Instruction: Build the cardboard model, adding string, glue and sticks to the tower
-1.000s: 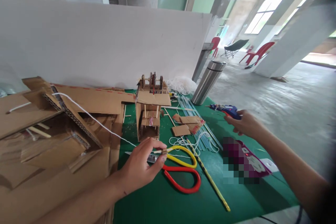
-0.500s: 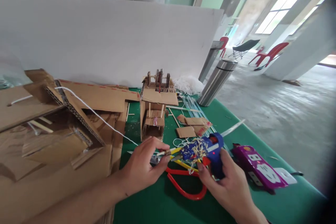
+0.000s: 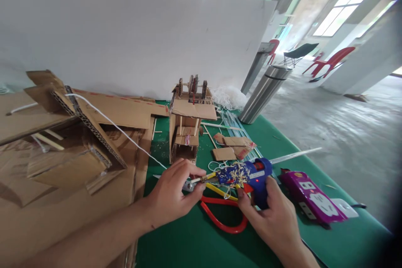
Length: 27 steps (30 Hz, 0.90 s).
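Between the thumb and fingertips of my left hand [image 3: 176, 188] is a short wooden stick [image 3: 196, 180] with a small brown piece at its end. My right hand [image 3: 273, 217] grips a blue glue gun [image 3: 262, 178], its body crusted with pale bits and its red light on. The nozzle meets the stick's end, or nearly so; contact is hard to make out. A clear glue stick [image 3: 297, 155] juts from the gun's rear. Beneath both hands lie scissors with red and yellow handles [image 3: 224, 229], their blades partly covered by my left hand.
A cardboard structure [image 3: 194, 111] stands ahead on the green table [image 3: 176, 247]. Large cardboard pieces [image 3: 78, 226] and a white string [image 3: 116, 125] occupy the left. At right are a steel flask [image 3: 265, 94] and a purple power strip [image 3: 317, 197]. Cardboard scraps [image 3: 223, 153] lie between.
The glue gun's nozzle has come left to the end of the wooden stick. My left hand has hardly moved, and the view has shifted slightly.
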{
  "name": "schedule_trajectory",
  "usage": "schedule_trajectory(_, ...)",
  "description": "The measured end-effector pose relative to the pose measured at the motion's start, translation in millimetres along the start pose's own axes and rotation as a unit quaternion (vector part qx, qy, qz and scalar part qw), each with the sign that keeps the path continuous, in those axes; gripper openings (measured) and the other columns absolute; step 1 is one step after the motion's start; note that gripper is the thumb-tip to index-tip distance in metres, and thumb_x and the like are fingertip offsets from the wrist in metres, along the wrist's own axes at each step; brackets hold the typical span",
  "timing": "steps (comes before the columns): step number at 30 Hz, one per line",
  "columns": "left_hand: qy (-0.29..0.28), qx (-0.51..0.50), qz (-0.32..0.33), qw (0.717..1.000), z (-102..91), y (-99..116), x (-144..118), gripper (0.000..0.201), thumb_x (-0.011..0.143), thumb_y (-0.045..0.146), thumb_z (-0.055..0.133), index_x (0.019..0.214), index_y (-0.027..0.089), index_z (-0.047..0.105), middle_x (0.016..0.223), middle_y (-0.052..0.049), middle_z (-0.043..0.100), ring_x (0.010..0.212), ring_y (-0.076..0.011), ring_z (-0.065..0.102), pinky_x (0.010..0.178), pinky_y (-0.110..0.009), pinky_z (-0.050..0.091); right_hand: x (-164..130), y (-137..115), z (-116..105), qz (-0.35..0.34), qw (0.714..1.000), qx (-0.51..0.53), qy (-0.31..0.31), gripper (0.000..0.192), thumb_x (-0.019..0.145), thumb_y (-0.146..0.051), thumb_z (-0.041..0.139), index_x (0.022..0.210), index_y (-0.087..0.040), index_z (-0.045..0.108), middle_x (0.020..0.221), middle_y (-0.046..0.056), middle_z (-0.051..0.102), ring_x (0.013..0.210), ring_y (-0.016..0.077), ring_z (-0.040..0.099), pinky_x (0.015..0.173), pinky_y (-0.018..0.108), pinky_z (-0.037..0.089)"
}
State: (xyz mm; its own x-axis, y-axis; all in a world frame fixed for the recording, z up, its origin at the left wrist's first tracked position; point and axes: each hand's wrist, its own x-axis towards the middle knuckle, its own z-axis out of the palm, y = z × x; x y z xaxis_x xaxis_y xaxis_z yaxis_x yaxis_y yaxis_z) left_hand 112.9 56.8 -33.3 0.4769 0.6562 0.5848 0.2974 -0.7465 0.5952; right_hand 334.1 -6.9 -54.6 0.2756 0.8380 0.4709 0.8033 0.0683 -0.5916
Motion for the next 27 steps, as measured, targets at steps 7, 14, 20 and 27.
schedule_trajectory(7, -0.004, 0.002, 0.001, 1.000, -0.7, -1.0, 0.1, 0.016, 0.087, 0.014, 0.059, 0.100, 0.022, 0.054, 0.093, -0.004, 0.068, 0.088, -0.0191, 0.066, 0.076, -0.031, 0.053, -1.7, -6.3, -1.8, 0.022, 1.000, -0.006, -0.011, 0.033, 0.079, -0.054, 0.059, 0.080, -0.026, 0.041, 0.054, -0.007, 0.053, 0.029, 0.0107, 0.041, 0.034, 0.026, 0.031)
schedule_trajectory(14, -0.002, -0.001, -0.003, 1.000, -1.6, 1.1, 1.7, 0.013, 0.087, 0.016, 0.057, 0.098, 0.022, 0.055, 0.091, -0.004, 0.069, 0.086, -0.0196, 0.066, 0.075, -0.031, 0.054, -1.4, -7.1, -1.5, 0.018, 1.000, -0.014, -0.001, 0.031, 0.080, -0.053, 0.056, 0.080, -0.026, 0.041, 0.054, -0.006, 0.053, 0.031, 0.0116, 0.039, 0.035, 0.027, 0.034)
schedule_trajectory(20, -0.003, 0.000, -0.005, 1.000, -0.4, -0.7, -0.6, 0.016, 0.087, 0.015, 0.058, 0.100, 0.023, 0.054, 0.093, -0.004, 0.068, 0.087, -0.0191, 0.066, 0.076, -0.031, 0.054, -1.6, -8.2, -2.9, 0.000, 1.000, -0.018, -0.005, 0.029, 0.082, -0.049, 0.055, 0.077, -0.027, 0.038, 0.053, -0.007, 0.051, 0.032, 0.0112, 0.037, 0.037, 0.027, 0.032)
schedule_trajectory(27, -0.001, -0.001, -0.001, 1.000, -0.6, -0.1, 0.7, 0.015, 0.087, 0.015, 0.058, 0.099, 0.022, 0.053, 0.092, -0.004, 0.067, 0.086, -0.0186, 0.066, 0.074, -0.030, 0.054, -1.3, -1.4, -2.1, -0.010, 0.999, -0.032, -0.003, 0.028, 0.082, -0.047, 0.055, 0.076, -0.027, 0.037, 0.052, -0.007, 0.050, 0.035, 0.0137, 0.044, 0.038, 0.027, 0.034)
